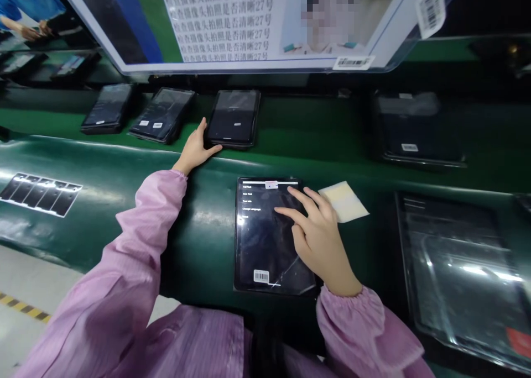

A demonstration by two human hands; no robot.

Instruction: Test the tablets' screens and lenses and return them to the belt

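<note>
- Setting: a factory workstation with a glossy green tabletop; behind it runs a darker green strip bearing further devices. At upper left, a co-worker in blue, hands visible.
- Main item: a flat black rectangular tablet, lying screen up on the tabletop, directly before the person.
- Right hand: over the tablet's upper right, fingers spread, grasping nothing; cannot tell whether a fingertip meets the glass.
- Left hand: fingers spread, unclenched, at the near left corner of a black glass-fronted device on the strip; it appears to touch the edge, no grip evident.
- Beside the right hand: a pale yellow, square, flat pad.
- Progress (judgement): the tablet is powered and its menu is up; no entry appears opened, so the listed tests look undone on this screen.
- Readable on screen: "Full Test", "Item Test", "Test Info", "Change Language"; last line blurred.
- White rectangular barcode label low on the tablet: characters too small. No brand legible.
- White-backed printed board above: repeated line "检查摄像头拍照是否清晰27号", beside colour blocks and a portrait.
</note>
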